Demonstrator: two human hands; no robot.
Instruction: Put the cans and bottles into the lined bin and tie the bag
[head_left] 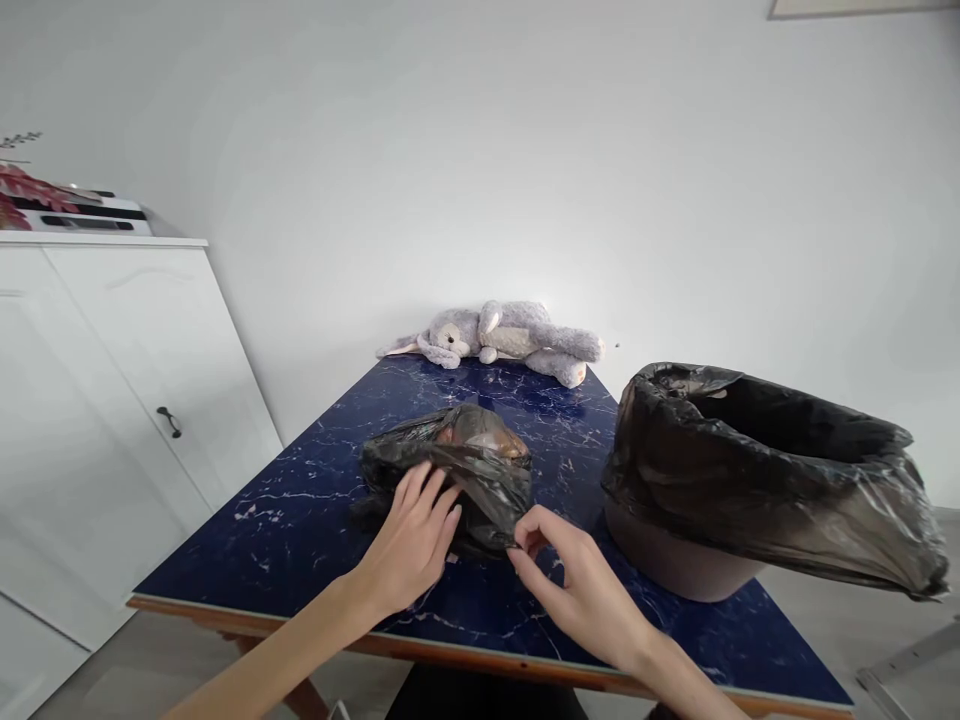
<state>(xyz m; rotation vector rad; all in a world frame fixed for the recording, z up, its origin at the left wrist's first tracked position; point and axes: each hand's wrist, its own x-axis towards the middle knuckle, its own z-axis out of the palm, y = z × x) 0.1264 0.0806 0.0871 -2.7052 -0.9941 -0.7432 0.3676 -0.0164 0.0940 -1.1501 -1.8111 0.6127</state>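
A filled black plastic bag (pixel 487 490) lies on the blue marbled table, with orange-brown and pale contents showing dimly through its thin film. My left hand (pixel 409 540) rests on the near left side of the bag, fingers stretched out and slightly spread over the plastic. At the bag's near right corner, my right hand (pixel 562 570) pinches the edge of the film between thumb and forefinger. What exactly is inside the bag I cannot make out.
To the right stands a brown bin (pixel 675 560) lined with a black bag (pixel 697 490) folded over its rim. A grey plush rabbit (pixel 510 335) lies at the table's far edge (pixel 337 420) against the wall. A white cabinet (pixel 142 380) is on the left.
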